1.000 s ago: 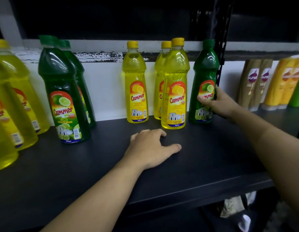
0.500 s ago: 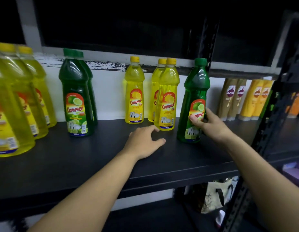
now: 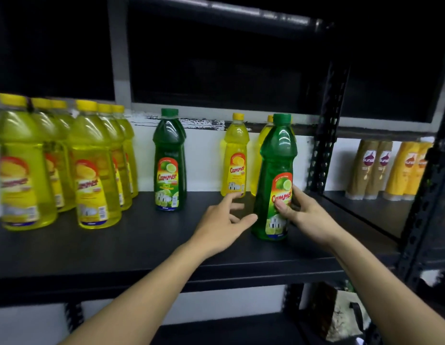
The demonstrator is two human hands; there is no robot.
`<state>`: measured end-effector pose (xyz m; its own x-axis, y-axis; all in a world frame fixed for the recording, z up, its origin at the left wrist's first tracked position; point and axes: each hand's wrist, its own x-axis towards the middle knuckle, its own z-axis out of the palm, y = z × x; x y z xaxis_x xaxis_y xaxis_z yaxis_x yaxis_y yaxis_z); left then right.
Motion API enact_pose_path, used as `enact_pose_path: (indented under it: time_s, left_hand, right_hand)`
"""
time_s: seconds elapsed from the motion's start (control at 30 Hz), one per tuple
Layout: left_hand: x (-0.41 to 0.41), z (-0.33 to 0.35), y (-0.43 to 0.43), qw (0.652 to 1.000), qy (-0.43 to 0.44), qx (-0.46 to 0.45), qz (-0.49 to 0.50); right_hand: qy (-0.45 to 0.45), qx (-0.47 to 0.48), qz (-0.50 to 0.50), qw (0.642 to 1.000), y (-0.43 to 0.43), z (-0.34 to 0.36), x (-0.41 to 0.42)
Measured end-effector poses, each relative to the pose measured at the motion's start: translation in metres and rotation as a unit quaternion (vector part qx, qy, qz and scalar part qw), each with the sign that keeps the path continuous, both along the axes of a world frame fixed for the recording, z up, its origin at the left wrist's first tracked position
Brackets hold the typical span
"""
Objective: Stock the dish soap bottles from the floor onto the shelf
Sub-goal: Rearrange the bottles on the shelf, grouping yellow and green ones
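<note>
To do this step well, I think the left hand should steady the bottle low while it goes along the shelf, because it leans a little. This hand is open, fingers spread, its thumb just at the bottle's lower left side. The right hand grips the label: thumb across the front, the other fingers behind.

Shop: stocked shelf (branded soap bottles).
</note>
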<state>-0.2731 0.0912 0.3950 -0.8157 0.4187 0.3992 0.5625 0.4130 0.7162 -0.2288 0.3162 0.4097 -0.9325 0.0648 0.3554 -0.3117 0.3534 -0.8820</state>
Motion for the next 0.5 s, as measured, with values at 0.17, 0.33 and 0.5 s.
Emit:
enact_pose_path:
  time_s: [0.17, 0.33, 0.5]
  left_hand:
    - [0.004, 0.002, -0.033, 0.999, 0.035, -0.001, 0.02]
    - [0.008, 0.007, -0.054, 0.996, 0.078, 0.003, 0.052]
    - [0.003, 0.008, -0.084, 0.991, 0.094, 0.001, 0.095]
  right_hand:
    - [-0.004, 0.004, 0.047, 0.999, -0.03, 0.001, -0.006]
    - [-0.012, -0.001, 0.088, 0.996, -0.069, 0.003, -0.016]
    - [-0.013, -0.003, 0.132, 0.991, -0.106, 0.003, -0.03]
